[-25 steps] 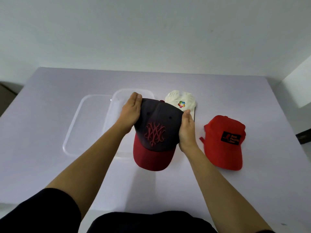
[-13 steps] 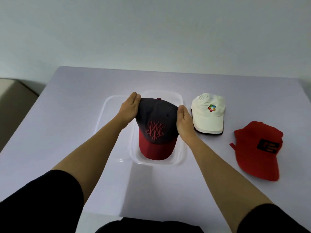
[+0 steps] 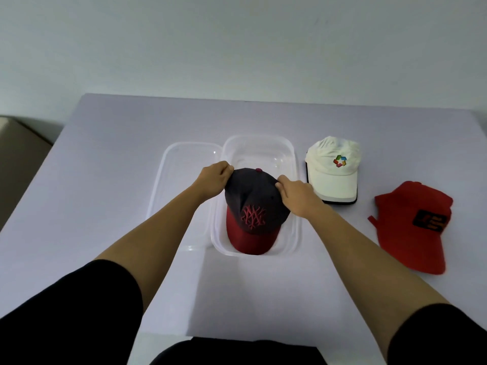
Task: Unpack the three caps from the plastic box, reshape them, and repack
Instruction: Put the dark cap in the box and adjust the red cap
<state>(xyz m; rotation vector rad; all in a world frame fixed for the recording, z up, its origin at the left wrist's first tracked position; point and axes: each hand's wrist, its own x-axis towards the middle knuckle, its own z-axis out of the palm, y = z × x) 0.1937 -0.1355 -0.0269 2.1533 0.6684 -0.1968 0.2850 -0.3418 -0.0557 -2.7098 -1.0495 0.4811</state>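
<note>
A dark cap with a red brim and red embroidery point(image 3: 253, 206) sits in the clear plastic box point(image 3: 259, 146), brim toward me. My left hand point(image 3: 213, 180) pinches the crown's left rear side. On the crown's right side my right hand point(image 3: 296, 194) grips the fabric. A white cap with a coloured logo point(image 3: 333, 169) lies on the table just right of the box. Farther right lies a red cap with a black patch point(image 3: 411, 225).
The box's clear lid point(image 3: 181, 180) lies flat against the box's left side. All of this rests on a pale lavender table point(image 3: 105, 180); its left edge drops to a brown floor, and a plain wall stands behind.
The dark cap has gone down into the box. Both hands slid from the cap's sides up to the back of its crown. The view shifted left, so the other caps appear farther right.
</note>
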